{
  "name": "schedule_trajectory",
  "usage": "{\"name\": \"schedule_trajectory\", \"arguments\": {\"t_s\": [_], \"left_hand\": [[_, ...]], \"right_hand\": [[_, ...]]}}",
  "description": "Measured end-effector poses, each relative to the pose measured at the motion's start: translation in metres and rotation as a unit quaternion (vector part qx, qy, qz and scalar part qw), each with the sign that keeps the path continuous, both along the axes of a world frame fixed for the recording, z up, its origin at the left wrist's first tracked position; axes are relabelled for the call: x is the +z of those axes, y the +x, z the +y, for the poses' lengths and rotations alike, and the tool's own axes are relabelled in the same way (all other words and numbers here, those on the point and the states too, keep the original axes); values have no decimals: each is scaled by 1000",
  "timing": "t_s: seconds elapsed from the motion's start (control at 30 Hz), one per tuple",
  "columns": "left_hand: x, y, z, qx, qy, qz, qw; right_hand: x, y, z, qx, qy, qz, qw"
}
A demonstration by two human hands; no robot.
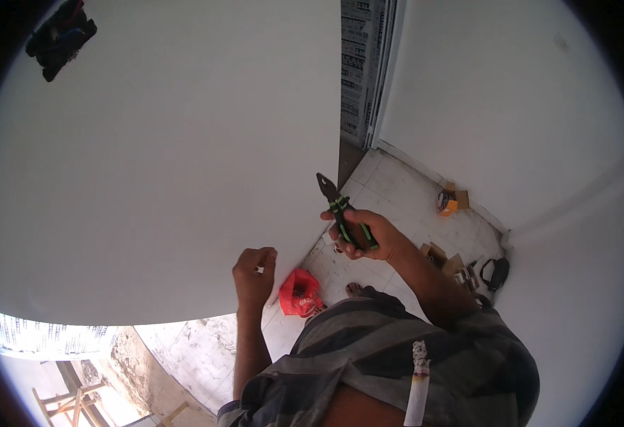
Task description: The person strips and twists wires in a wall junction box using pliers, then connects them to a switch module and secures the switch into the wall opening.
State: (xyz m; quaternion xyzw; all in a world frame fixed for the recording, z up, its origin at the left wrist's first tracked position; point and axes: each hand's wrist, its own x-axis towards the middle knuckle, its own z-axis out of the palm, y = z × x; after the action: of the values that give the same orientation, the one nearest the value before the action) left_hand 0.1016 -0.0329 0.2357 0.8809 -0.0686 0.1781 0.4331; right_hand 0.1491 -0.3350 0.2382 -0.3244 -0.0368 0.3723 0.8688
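A pair of combination pliers [328,186] with black-and-green handles rests in my right hand [369,238]. My fingers wrap round the handles, and the dark jaws point up and slightly left, near the edge of a white wall [177,156]. My left hand [255,274] is raised in front of the same wall, lower and to the left of the pliers. Its thumb and fingertips are pinched together; whether something small sits between them is hidden. A dark bundle [61,39], apparently of wires, shows on the wall at the upper left.
A red plastic bag [300,292] stands on the tiled floor [216,349] below my left hand. An orange box [453,201] and open cardboard boxes [461,270] lie along the right wall, beside a black pouch [495,273]. A lit cigarette [418,388] shows at the lower edge.
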Motion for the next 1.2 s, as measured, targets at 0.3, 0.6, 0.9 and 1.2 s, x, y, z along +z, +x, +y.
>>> {"name": "schedule_trajectory", "arguments": {"t_s": [0.3,0.6,0.9,1.2], "left_hand": [[31,1,46,52,9,-15,998],[32,-2,51,44,-1,-29,999],[256,27,48,136,-13,-353,926],[394,55,19,143,-119,-372,909]], "right_hand": [[34,-11,29,-63,-155,-77,983],[-233,-83,-35,-31,-440,114,890],[-301,-42,-79,-65,-400,113,907],[-29,15,20,-75,-365,-147,916]]}}
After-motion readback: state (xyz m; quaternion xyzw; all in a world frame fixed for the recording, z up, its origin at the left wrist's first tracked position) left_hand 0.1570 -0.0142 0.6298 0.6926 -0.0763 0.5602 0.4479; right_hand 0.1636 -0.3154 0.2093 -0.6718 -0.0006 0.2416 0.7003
